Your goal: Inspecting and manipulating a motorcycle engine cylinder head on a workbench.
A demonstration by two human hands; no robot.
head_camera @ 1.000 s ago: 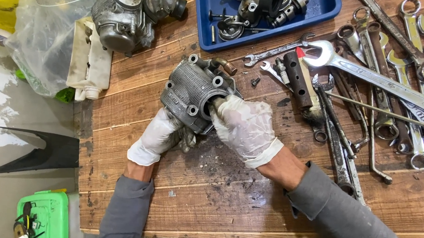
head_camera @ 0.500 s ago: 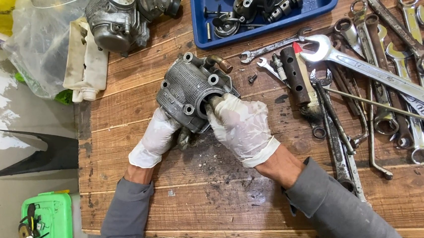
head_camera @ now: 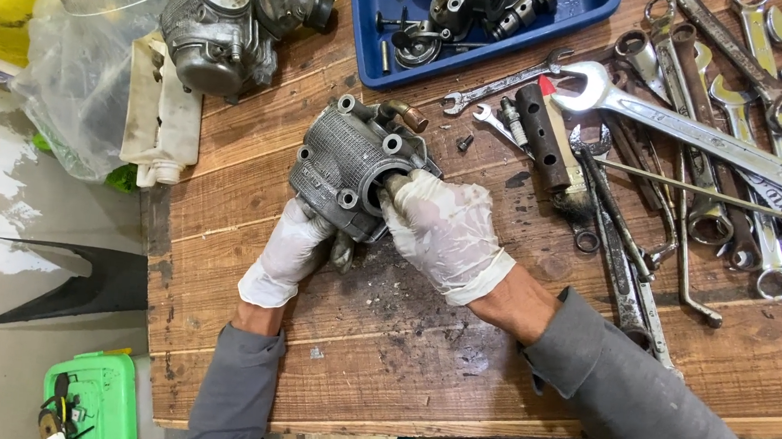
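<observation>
Grey cast carburettor body (head_camera: pixel 351 166) cupped from below by left hand (head_camera: pixel 290 251); right hand (head_camera: pixel 445 232) fingers pushed into bore; thin glove may tear on edge; small screw (head_camera: pixel 463 143) beyond right hand could roll away.

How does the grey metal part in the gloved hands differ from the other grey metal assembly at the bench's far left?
The ribbed grey cylinder casting is held by both hands: left hand under it, right hand with fingers at its round bore. The grey carburettor-like assembly lies untouched beside a clear plastic bag. The casting shows an open bore and corner lugs; the assembly carries a black rubber elbow. Both are dirty grey metal on the wooden bench.
</observation>
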